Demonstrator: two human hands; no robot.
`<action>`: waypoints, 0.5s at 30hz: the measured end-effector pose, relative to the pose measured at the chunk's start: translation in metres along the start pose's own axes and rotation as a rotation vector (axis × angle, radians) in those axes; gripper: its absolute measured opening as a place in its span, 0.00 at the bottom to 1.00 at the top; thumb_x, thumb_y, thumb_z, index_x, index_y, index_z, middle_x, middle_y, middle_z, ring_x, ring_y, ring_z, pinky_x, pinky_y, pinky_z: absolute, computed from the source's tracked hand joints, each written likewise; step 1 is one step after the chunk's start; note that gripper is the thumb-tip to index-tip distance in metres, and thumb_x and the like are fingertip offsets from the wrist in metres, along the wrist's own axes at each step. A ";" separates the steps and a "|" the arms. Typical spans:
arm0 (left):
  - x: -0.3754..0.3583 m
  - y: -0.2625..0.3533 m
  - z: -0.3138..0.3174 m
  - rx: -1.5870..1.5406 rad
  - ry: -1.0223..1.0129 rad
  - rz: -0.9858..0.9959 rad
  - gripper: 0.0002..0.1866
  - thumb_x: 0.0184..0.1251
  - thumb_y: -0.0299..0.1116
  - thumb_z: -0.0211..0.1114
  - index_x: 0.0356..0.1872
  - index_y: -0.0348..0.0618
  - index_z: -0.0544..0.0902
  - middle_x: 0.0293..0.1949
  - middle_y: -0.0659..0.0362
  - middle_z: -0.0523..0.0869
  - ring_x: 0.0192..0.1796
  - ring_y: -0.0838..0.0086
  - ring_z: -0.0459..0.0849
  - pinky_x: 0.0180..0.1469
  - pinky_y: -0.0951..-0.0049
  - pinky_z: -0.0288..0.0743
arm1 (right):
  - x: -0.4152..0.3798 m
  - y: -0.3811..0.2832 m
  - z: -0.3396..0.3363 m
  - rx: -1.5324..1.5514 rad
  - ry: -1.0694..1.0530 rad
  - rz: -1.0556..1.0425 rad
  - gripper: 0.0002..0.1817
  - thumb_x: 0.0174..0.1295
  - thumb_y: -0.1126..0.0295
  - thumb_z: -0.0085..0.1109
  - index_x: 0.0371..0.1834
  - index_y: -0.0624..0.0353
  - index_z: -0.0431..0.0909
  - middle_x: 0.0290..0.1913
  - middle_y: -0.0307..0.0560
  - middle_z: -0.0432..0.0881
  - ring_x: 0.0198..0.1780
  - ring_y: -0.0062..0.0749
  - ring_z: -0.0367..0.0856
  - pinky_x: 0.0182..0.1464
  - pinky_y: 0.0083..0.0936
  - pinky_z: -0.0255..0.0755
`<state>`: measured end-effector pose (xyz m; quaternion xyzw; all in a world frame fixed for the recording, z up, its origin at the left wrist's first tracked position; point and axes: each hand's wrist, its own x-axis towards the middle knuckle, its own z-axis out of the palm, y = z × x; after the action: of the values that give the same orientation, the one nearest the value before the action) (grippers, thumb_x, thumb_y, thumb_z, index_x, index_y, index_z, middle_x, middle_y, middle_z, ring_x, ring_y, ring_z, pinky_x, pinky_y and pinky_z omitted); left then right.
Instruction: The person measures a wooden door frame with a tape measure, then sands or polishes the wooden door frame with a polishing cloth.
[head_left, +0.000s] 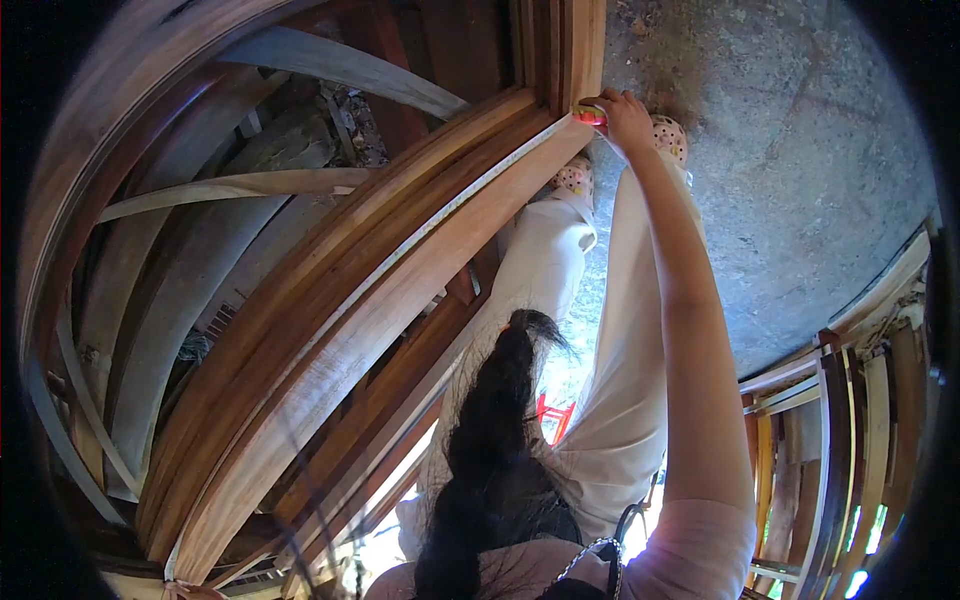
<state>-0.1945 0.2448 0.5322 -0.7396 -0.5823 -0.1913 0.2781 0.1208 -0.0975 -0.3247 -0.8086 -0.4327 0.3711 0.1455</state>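
My right hand (627, 120) is closed around a small red and yellow tape measure (590, 115), held against the end of a long wooden beam (420, 265) where it meets an upright post. From the case, a pale tape blade (400, 255) runs along the beam's edge towards the lower left. At the bottom left edge, beside the blade's far end, a small skin-toned patch (192, 592) shows. It may be part of my left hand, but its fingers cannot be made out.
Wooden boards and curved slats (200, 250) lie stacked on the left. A wooden post (583, 50) stands at the top. Grey concrete floor (780, 200) spreads to the right, with more upright planks (875, 440) at lower right. My patterned clogs (670, 140) stand close to the beam.
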 end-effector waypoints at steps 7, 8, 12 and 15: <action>-0.007 -0.005 -0.008 -0.031 0.029 -0.035 0.21 0.66 0.44 0.63 0.46 0.33 0.82 0.49 0.51 0.82 0.53 0.66 0.79 0.60 0.68 0.69 | 0.001 -0.006 -0.008 -0.004 -0.035 0.033 0.20 0.51 0.63 0.65 0.50 0.33 0.81 0.48 0.35 0.77 0.53 0.38 0.75 0.56 0.34 0.71; -0.008 -0.007 -0.011 -0.036 0.034 -0.040 0.21 0.66 0.44 0.63 0.47 0.33 0.82 0.49 0.51 0.82 0.53 0.66 0.79 0.60 0.68 0.70 | 0.001 -0.006 -0.006 -0.011 -0.036 0.043 0.20 0.52 0.63 0.65 0.50 0.33 0.81 0.47 0.35 0.78 0.53 0.38 0.75 0.55 0.35 0.72; -0.006 -0.016 -0.028 -0.059 0.061 -0.066 0.21 0.66 0.44 0.64 0.47 0.33 0.82 0.50 0.50 0.82 0.53 0.66 0.79 0.60 0.69 0.70 | -0.003 -0.015 -0.005 0.002 -0.032 0.067 0.20 0.52 0.62 0.65 0.51 0.34 0.81 0.48 0.37 0.78 0.52 0.40 0.76 0.53 0.36 0.74; -0.004 -0.033 -0.043 -0.090 0.090 -0.106 0.22 0.66 0.44 0.64 0.48 0.33 0.82 0.51 0.50 0.82 0.54 0.66 0.79 0.59 0.69 0.71 | -0.007 -0.042 -0.007 0.062 -0.039 0.030 0.24 0.47 0.62 0.69 0.52 0.40 0.80 0.50 0.41 0.78 0.52 0.45 0.76 0.54 0.37 0.74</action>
<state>-0.2257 0.2198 0.5692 -0.7100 -0.5985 -0.2648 0.2601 0.0989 -0.0778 -0.2930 -0.8026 -0.4119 0.4023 0.1564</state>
